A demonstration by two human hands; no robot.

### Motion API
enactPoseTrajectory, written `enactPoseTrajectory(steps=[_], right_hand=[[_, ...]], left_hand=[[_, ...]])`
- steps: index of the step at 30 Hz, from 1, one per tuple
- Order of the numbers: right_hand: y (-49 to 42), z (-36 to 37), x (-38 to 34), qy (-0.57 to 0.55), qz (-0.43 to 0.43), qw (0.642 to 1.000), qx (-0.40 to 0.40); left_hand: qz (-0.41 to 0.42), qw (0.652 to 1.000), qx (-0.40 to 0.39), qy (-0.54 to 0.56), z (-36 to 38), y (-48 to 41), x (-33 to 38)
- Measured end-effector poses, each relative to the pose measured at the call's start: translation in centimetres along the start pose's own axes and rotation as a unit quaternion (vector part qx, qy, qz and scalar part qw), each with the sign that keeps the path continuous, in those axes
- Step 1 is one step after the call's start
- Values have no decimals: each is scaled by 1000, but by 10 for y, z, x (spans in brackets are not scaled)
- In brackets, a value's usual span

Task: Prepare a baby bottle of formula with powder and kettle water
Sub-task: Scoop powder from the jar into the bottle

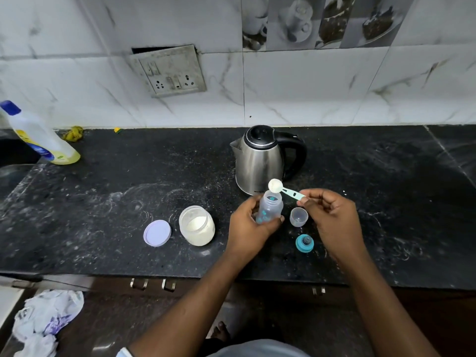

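My left hand [249, 225] grips a clear baby bottle [270, 206] with blue markings, open at the top and tilted slightly on the black counter [128, 202]. My right hand [327, 215] pinches the handle of a pale blue scoop [279, 188], whose bowl holds white powder right above the bottle's mouth. An open jar of white powder [197, 225] stands left of the bottle, its lilac lid [157, 233] lying beside it. A steel kettle [260, 161] with a black lid and handle stands just behind the bottle. The teal nipple ring [304, 243] and a clear bottle cap [298, 216] lie under my right hand.
A tilted detergent bottle [38, 135] with a blue cap stands at the far left near a sink edge [15, 168]. A wall socket plate [168, 70] sits on the tiled wall. Crumpled plastic bags [43, 320] lie on the floor at the lower left.
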State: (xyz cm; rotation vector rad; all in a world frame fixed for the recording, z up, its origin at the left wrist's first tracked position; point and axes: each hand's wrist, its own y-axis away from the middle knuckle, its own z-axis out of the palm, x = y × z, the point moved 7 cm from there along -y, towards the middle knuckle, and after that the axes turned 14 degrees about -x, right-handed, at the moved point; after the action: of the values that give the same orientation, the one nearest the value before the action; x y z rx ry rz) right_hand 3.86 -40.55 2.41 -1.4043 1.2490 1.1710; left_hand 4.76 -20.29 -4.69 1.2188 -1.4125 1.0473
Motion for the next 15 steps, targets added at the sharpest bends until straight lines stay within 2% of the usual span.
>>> enactPoseTrajectory(steps=[5,8,15], right_hand=[[2,-3,-11,124,-54,991,20],[5,-2,-22,208,-112,971,41],[7,3,-32,254,-152,954,46]], left_hand=[[10,1000,3,-8,-2,-1,5],[6,1000,5,4,-5,-2,5],[-4,1000,8,18,-8,-5,4]])
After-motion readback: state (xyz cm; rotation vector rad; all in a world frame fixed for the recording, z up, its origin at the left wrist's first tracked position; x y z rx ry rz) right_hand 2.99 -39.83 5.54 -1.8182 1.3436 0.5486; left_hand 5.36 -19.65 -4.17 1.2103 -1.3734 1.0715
